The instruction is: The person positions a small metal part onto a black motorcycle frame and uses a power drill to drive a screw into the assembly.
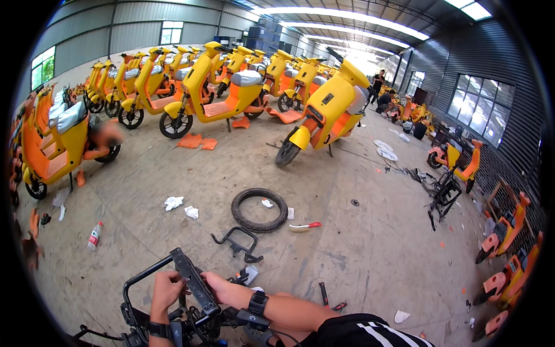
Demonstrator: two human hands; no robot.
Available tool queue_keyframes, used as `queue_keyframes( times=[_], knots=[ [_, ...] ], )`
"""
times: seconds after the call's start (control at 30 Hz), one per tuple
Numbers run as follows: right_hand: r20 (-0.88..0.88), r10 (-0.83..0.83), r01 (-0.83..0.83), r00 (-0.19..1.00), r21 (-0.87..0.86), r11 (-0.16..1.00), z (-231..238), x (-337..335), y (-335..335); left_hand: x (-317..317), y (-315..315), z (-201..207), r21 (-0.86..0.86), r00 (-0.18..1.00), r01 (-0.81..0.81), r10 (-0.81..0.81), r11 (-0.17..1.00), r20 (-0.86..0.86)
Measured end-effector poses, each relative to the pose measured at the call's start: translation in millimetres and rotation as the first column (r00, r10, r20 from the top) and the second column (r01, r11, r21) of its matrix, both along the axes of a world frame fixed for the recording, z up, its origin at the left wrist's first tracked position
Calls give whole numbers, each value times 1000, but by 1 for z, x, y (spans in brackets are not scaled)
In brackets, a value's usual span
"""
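Below me stands a black scooter frame (137, 270) with a bent tube loop and a long flat metal plate (195, 282) rising from it. At the plate's left edge is my left hand (166, 291), its fingers curled in a pinch; what they hold is too small to make out. My right hand (218, 287) reaches against the plate's right side, with its fingertips hidden behind the metal. Cables and a dark handlebar control (251, 319) lie under my right forearm. Each wrist wears a black strap.
On the floor ahead lie a tyre (259, 210), a black tube bracket (237, 243), a red-handled brush (305, 226) and red-handled tools (325, 296). A bottle (95, 236) is at left. Yellow scooters (219, 95) stand in rows beyond; a stripped frame (444, 194) lies right. People are farther back.
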State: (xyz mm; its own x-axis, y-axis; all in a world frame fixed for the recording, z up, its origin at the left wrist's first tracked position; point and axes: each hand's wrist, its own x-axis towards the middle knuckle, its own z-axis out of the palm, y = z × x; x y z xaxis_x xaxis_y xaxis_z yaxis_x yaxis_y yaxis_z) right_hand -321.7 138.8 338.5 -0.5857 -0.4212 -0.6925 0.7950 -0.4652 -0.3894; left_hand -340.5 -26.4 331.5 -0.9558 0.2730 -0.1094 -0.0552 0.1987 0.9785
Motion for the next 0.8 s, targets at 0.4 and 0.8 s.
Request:
queue_keyframes(
  times=[0.4, 0.8],
  knots=[
    [-80, 0, 5, 997, 55, 998, -28, -6, 0, 4, 2, 9, -130, 990, 5, -24, 991, -140],
    [-81, 65, -63, 995, 33, 997, -22, -7, -4, 1, -5, 0, -361, 875, -69, -117, 930, -470]
  ],
)
